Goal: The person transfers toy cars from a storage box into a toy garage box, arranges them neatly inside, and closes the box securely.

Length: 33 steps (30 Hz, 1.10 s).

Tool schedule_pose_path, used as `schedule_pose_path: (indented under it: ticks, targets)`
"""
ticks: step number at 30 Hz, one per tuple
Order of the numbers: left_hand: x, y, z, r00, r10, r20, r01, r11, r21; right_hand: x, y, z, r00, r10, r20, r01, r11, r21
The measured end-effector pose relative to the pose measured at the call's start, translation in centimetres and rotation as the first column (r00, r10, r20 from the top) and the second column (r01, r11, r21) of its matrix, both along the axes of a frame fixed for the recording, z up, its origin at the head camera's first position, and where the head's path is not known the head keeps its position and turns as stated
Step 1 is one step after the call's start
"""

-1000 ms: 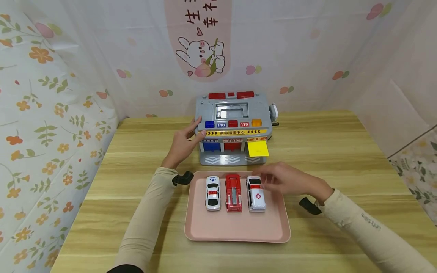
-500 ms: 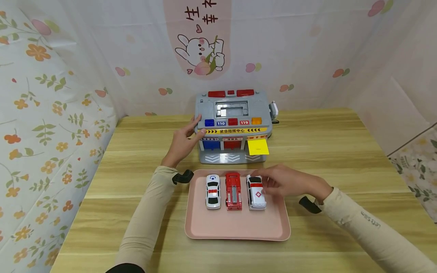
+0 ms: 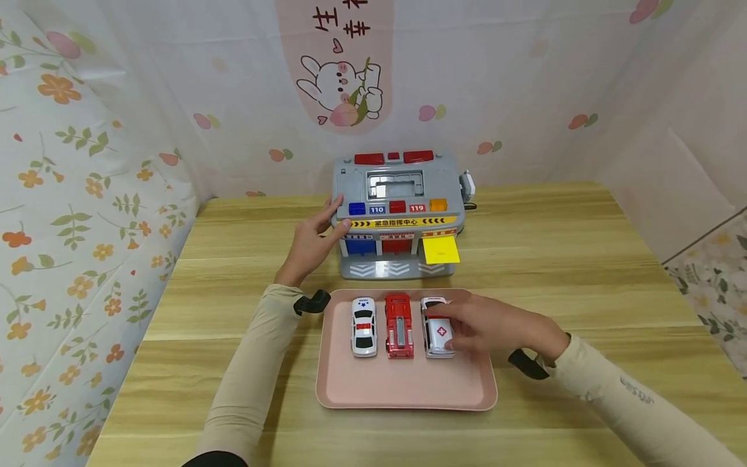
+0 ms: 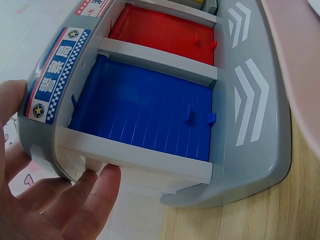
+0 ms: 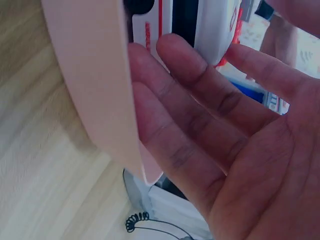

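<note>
My left hand (image 3: 310, 250) holds the left front corner of a grey toy rescue station (image 3: 356, 178), thumb at its front edge. In the left wrist view, fingertips touch its white side wall (image 4: 150, 182) beside a blue garage door (image 4: 145, 110). My right hand (image 3: 496, 324) is at a white toy ambulance (image 3: 439, 334) in a pink tray (image 3: 403, 389). Its index finger lies over the roof; in the right wrist view, other relaxed fingers are against or close beside the ambulance's side. A white toy police car (image 3: 364, 331) and red toy fire engine (image 3: 399, 331) are left of it.
The station has a red door (image 3: 397, 246) and a raised yellow door (image 3: 441, 250) at the right. A white piece (image 3: 467, 186) hangs on its right side. A patterned cloth (image 3: 502, 84) stands behind the wooden table (image 3: 554, 246).
My right hand has come down and slightly inward, its index finger now over the ambulance roof. The left hand keeps its hold on the station. The view has tilted slightly.
</note>
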<state>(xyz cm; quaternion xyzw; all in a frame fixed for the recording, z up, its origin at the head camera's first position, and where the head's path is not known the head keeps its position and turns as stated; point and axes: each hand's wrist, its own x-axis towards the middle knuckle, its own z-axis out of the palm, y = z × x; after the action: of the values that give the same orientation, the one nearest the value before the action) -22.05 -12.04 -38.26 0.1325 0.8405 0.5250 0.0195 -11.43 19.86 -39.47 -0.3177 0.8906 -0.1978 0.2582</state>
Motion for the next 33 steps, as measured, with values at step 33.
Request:
schedule_pose_path:
  ticks: [33]
  targets:
    - [-1.4, -0.5, -2.3, 1.0, 0.017, -0.002, -0.017, 1.0, -0.004, 2.5, -1.5, -0.9, 0.963, 0.024, -0.269, 0.016, 0.989, 0.147]
